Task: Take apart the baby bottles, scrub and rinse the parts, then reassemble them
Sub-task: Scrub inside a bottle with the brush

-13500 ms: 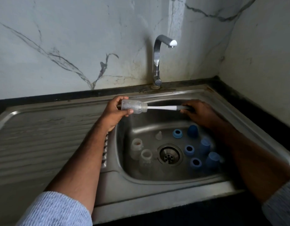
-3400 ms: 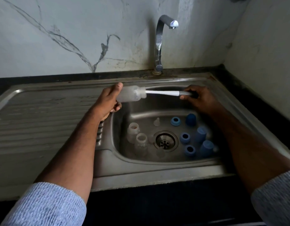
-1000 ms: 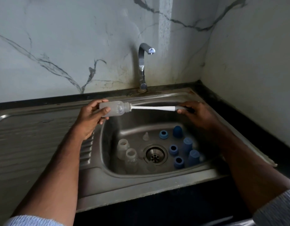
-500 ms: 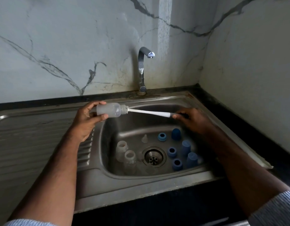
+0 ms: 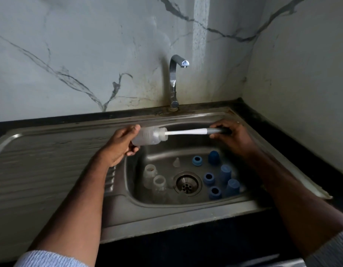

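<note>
Head view, bottle [image 5: 148, 136] (brush [image 5: 186, 131] inside), sink [image 5: 166, 211] parts

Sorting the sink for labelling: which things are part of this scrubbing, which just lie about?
In use: bottle, left hand; brush, right hand.
Lying about: two bottles, teat, blue rings, blue caps.

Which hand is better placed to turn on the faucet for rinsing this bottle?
Probably the right hand. It grips only the brush handle and sits nearer the faucet's spout, while the left hand holds the bottle that needs rinsing.
</note>
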### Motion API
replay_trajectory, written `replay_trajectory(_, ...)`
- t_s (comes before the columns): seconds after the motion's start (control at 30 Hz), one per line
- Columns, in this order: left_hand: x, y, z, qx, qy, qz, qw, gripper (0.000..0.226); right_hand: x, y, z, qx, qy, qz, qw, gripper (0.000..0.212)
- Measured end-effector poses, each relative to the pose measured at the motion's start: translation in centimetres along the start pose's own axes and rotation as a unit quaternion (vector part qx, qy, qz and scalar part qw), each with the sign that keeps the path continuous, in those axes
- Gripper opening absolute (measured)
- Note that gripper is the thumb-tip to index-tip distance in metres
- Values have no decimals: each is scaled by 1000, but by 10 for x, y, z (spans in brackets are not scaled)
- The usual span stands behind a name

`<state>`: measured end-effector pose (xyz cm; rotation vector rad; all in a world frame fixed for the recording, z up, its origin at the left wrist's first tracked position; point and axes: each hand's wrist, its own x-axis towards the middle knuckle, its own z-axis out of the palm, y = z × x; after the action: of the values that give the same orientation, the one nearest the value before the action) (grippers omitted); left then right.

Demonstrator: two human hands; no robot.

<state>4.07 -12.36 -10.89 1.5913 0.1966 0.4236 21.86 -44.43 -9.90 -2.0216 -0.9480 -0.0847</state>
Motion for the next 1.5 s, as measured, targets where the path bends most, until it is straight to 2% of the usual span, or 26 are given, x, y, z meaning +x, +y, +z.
replay_trajectory(0.07, 2, 4, 1, 2, 25, 17, 1000, 35, -1, 1, 1, -16, 25, 15, 999, 23)
replay_trajectory(0.1, 1, 7, -1, 30, 41, 44, 998, 24, -2, 1, 0, -44, 9, 32, 998, 22)
replay_trajectory(0.13, 1, 8, -6, 79, 54, 84, 992, 27, -3, 1, 0, -83, -17, 50, 995, 25)
replay_trajectory(0.2, 3, 7, -15, 185, 62, 142, 970, 49, -4, 1, -1, -145, -63, 72, 985, 34)
replay_trajectory(0.27, 3, 5, -19, 221, 50, 140, 964, 61, -4, 0, -3, -126, -77, 54, 988, 32)
replay_trajectory(0.37, 4, 2, -16, 197, -23, 99, 975, 67, -2, 0, -6, -47, -67, 0, 997, 29)
replay_trajectory(0.43, 4, 1, -12, 181, -46, 96, 978, 66, -2, 0, -4, -30, -51, 8, 998, 26)
replay_trajectory(0.53, 6, 6, -14, 159, 6, 120, 980, 62, -4, 0, 2, -70, -59, 35, 995, 20)
replay_trajectory(0.6, 6, 10, -18, 200, 50, 157, 966, 59, -5, -7, 4, -135, -93, 37, 986, 25)
replay_trajectory(0.7, 3, 13, -18, 213, 52, 185, 958, 57, -8, -21, 0, -133, -117, 39, 983, 25)
replay_trajectory(0.77, 1, 13, -16, 184, 9, 152, 971, 55, -11, -27, -4, -114, -103, 38, 987, 22)
replay_trajectory(0.83, -1, 12, -14, 151, -23, 104, 983, 44, -12, -26, -5, -93, -77, 37, 992, 21)
replay_trajectory(0.93, -3, 12, -9, 153, 24, 51, 987, 14, -10, -22, -4, -91, -50, 27, 994, 22)
replay_trajectory(0.97, -2, 12, -8, 152, 48, 43, 986, 11, -8, -19, -5, -95, -51, 24, 994, 23)
replay_trajectory(1.07, -1, 9, -15, 114, 69, 48, 990, 10, -3, -12, -10, -112, -67, 30, 991, 23)
replay_trajectory(1.23, -4, 10, -24, 73, 75, 69, 992, 32, -2, -4, -12, -88, -88, 48, 991, 13)
replay_trajectory(1.3, 0, 8, -27, 122, 65, 87, 987, 49, -2, -1, -12, -82, -90, 51, 991, 11)
replay_trajectory(1.37, 3, 7, -29, 219, 31, 85, 971, 67, -3, -2, -12, -78, -98, 55, 991, 13)
replay_trajectory(1.43, 6, 5, -28, 338, 0, 89, 937, 76, -3, -3, -12, -81, -109, 50, 990, 16)
replay_trajectory(1.5, 6, 5, -23, 423, 3, 107, 900, 73, -4, -7, -12, -86, -111, 46, 989, 16)
